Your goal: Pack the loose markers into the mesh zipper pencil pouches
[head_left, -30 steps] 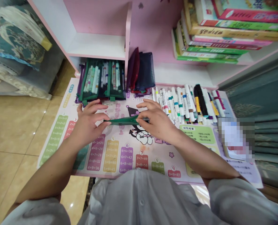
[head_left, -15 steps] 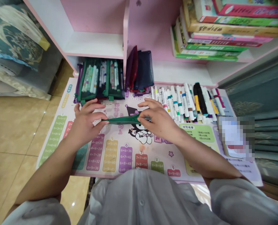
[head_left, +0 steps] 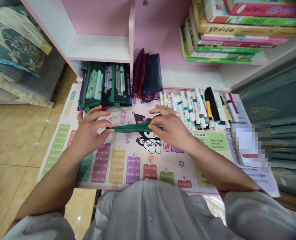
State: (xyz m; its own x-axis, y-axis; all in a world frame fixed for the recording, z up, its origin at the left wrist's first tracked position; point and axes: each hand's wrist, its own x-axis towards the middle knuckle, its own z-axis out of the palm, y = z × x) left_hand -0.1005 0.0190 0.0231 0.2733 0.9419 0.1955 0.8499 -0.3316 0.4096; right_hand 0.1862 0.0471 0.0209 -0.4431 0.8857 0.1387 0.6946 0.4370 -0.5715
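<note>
A green zippered pouch (head_left: 131,127) is stretched between my two hands above the desk mat, its top edge toward me. My left hand (head_left: 94,128) pinches its left end between thumb and index finger, the other fingers spread. At the right part of the zipper edge, my right hand (head_left: 166,125) has its thumb and index finger closed; whether they grip the zipper pull itself is hidden. Beyond my left hand lie green mesh pouches (head_left: 114,96) with markers inside. Loose markers (head_left: 187,108) are lined up beyond my right hand.
Dark blue and red mesh pouches (head_left: 150,73) lean by the shelf divider (head_left: 132,33). Stacked books (head_left: 237,31) fill the upper right shelf. A blurred-out flat object (head_left: 251,146) lies at the mat's right edge. The printed desk mat (head_left: 143,160) spans the desktop.
My right hand has shifted slightly to the right along the pouch's edge. My left hand keeps its pinch on the left end. The view has moved a little.
</note>
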